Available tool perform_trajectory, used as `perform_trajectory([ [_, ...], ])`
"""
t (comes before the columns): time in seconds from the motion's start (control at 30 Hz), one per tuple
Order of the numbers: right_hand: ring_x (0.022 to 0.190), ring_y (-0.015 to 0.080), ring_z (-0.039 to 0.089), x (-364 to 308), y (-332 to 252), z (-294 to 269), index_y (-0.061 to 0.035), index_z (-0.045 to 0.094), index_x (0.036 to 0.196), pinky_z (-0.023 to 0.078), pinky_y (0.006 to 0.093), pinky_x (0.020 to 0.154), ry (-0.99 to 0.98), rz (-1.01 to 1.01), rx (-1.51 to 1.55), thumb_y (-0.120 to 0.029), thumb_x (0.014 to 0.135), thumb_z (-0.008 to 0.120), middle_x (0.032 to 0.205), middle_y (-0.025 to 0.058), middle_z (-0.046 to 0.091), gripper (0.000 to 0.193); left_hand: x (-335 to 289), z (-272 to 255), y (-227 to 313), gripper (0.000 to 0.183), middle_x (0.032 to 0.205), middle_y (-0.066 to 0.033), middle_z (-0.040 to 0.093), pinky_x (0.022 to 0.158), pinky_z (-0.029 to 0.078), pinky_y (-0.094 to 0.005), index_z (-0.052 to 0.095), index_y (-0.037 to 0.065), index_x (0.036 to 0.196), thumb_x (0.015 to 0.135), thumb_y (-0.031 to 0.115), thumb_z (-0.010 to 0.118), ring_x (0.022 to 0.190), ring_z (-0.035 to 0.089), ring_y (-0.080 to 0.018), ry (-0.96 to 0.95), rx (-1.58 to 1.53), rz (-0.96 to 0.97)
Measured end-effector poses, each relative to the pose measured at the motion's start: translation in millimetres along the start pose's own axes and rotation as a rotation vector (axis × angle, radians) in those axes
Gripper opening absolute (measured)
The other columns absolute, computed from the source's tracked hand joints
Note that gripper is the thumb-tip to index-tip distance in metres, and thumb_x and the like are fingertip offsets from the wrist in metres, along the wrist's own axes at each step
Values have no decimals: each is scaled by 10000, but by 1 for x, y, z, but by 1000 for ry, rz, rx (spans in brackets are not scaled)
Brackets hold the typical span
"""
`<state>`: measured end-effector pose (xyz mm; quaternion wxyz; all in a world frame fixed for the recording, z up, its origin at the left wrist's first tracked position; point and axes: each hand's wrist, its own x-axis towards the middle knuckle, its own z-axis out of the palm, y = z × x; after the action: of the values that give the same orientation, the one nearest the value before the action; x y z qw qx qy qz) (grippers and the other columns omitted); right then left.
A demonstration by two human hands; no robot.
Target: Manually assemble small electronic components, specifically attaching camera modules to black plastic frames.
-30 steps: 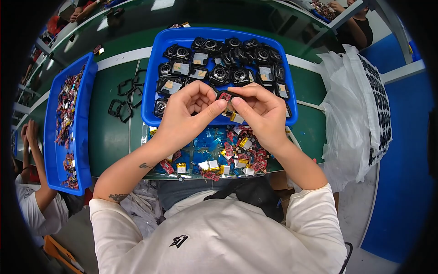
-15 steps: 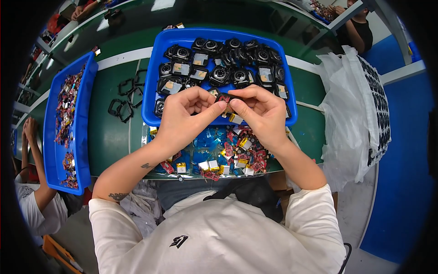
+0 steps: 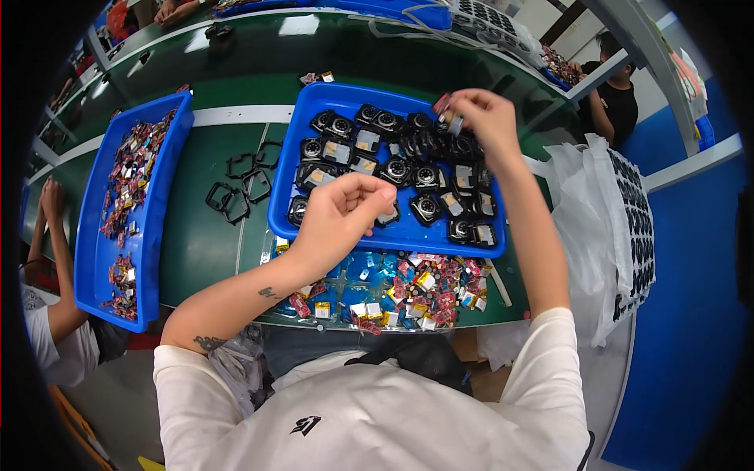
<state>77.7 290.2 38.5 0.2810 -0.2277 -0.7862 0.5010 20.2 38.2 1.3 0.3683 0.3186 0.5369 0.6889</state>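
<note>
My right hand is raised over the far right of a blue tray, its fingertips pinching a small red circuit board with silvery and tan parts hanging from it. Over the tray's near left part is my left hand, fingers curled and thumb pressed to the fingertips; whatever may be between them is hidden. Black watch cases fill much of the tray, some with round sensor backs up, others with grey and tan pads. Between the tray and me lies a pile of red boards and small batteries on blue film.
A long blue tray of red boards and batteries stands at the left. Black square frames lie between the trays. At the right, white plastic sheeting hangs beside stacked panels of black parts. Co-workers' hands show at the left.
My hands have come apart. The right has moved up and away to the right with the circuit board; the left stays over the tray. The view has shifted, so the tray sits lower.
</note>
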Motion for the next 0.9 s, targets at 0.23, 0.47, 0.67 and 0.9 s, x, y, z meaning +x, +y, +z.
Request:
perform_trajectory([
  [0.23,633,109,593,111,134,-67,41,694,831,467,239,610,280,400,-353,-164,727,715,753,59,668,232,12,-5,0,225,790,-28,591,592,400,-196,607,2,992,912,205,549,633,478,-49,32,-131,-79],
  [0.47,684,170,635,57,57,-30,-41,700,838,483,280,653,176,-176,-463,-320,714,715,754,76,673,305,13,-14,-6,219,746,-8,617,563,389,-173,630,21,899,909,227,556,591,461,-19,66,-203,-93],
  [0.67,625,164,539,-119,-45,27,-63,648,757,424,266,578,-592,-804,-390,-200,671,764,691,14,584,200,12,-17,-6,360,658,1,554,580,373,-199,507,97,686,938,353,492,579,437,-69,35,-259,-149],
  [0.9,689,177,546,-177,-24,62,-74,626,707,431,298,593,-602,-751,-464,-167,608,786,684,3,582,209,15,-10,-1,202,638,34,516,574,363,-187,614,54,916,920,238,529,593,439,-37,-55,-123,-137],
])
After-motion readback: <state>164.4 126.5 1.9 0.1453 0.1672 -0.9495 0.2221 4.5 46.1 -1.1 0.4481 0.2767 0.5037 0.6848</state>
